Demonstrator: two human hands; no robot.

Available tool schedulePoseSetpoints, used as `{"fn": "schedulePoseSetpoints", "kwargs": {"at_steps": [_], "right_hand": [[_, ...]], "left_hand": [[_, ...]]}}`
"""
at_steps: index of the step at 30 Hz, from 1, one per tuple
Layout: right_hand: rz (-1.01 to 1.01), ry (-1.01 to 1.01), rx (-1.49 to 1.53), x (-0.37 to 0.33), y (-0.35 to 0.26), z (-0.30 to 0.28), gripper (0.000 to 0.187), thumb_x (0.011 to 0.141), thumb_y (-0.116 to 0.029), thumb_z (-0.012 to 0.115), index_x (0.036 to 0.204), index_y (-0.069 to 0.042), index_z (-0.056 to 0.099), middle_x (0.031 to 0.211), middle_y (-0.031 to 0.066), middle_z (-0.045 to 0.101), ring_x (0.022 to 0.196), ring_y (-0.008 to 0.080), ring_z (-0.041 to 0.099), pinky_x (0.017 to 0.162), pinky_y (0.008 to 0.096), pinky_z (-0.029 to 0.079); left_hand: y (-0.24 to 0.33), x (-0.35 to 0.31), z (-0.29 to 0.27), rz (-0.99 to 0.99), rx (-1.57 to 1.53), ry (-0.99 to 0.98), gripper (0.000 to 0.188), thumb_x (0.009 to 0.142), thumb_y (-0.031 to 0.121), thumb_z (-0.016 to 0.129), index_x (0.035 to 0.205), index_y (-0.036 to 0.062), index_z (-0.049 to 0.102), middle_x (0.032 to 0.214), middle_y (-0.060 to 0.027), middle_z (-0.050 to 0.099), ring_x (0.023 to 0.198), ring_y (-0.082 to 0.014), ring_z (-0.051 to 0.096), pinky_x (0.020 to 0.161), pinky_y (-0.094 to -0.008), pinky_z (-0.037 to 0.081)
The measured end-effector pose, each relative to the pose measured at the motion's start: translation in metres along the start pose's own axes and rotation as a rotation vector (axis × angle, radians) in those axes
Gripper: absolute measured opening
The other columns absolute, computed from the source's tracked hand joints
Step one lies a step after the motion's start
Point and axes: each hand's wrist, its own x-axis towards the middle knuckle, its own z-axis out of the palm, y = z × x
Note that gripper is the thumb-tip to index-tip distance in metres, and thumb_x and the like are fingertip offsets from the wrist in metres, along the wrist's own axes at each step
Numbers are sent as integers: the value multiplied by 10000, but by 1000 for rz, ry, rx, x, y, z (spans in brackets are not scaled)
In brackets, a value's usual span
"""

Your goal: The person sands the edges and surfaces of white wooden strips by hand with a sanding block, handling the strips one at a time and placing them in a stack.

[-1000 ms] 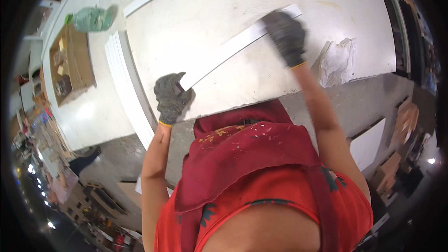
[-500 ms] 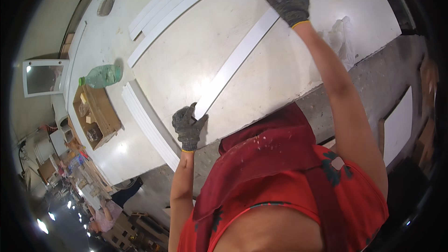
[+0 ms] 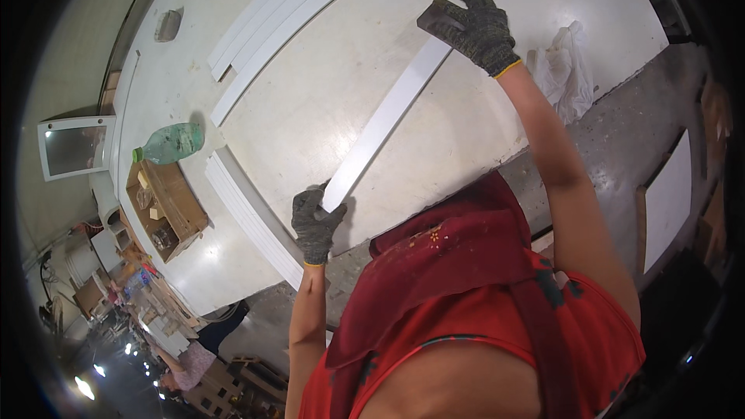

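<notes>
A long white strip (image 3: 388,120) slants across the white tabletop, its near end at my left hand and its far end at my right. My gloved left hand (image 3: 314,229) is closed on the near end, thumb and fingers on either side. At the far end, my gloved right hand (image 3: 485,31) grips a small dark rectangular block (image 3: 441,19), which looks like a sanding block. The block is at or just over the strip's end; whether it touches cannot be made out. Both gloves are dark grey knit with yellow cuffs.
More white strips lie at the far left (image 3: 283,35) and in a stack (image 3: 248,206) left of my left hand. A green plastic bottle (image 3: 172,143) rests by an open cardboard box (image 3: 182,206). A grey block (image 3: 168,25) and a crumpled clear plastic bag (image 3: 566,74) are on the table.
My right hand has turned and come slightly nearer, so the dark block now shows under its fingers. My left hand still holds the strip, whose near end has shifted slightly toward me.
</notes>
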Motion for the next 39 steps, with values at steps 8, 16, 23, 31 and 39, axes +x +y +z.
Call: {"fn": "schedulePoseSetpoints", "kwargs": {"at_steps": [8, 16, 23, 31, 39], "right_hand": [[-589, 162, 342, -27, -116, -25, 301, 806, -313, 684, 1083, -195, 677, 1095, 30, 646, 924, 248, 655, 747, 439, 537], [-563, -135, 229, -57, -120, -19, 308, 866, -199, 639, 1171, -174, 670, 1208, 44, 655, 1116, 227, 630, 877, 389, 545], [-251, 167, 5, 49, 89, 11, 397, 987, -294, 549, 1365, -182, 601, 1351, 35, 627, 1250, 259, 564, 1057, 400, 453], [-412, 114, 168, 19, -2, 9, 360, 898, -248, 715, 1239, -133, 690, 1260, 108, 673, 1186, 306, 611, 999, 400, 511], [-84, 54, 562, -21, -58, 28, 481, 890, -268, 737, 1322, -80, 638, 1304, 166, 644, 1194, 323, 622, 1038, 398, 480]], "left_hand": [[33, 5, -10, -564, -761, -86, 572, 830, -33, 671, 1388, 37, 570, 766, -55, 655, 596, -120, 571, 510, -262, 440], [21, -18, -11, -581, -824, 22, 361, 809, -37, 658, 1162, 22, 705, 688, -53, 604, 506, -120, 502, 468, -254, 388], [20, -15, -18, -559, -895, 11, 433, 791, -88, 627, 1206, 22, 684, 744, -81, 646, 512, -140, 533, 467, -278, 423], [66, -2, -33, -357, -769, 105, 676, 732, -131, 713, 1367, -2, 520, 1058, -137, 647, 672, -210, 642, 514, -323, 512], [83, 7, -59, -1, -996, 27, 730, 762, -92, 797, 1410, 55, 495, 1014, -160, 685, 811, -260, 711, 626, -370, 597]]}}
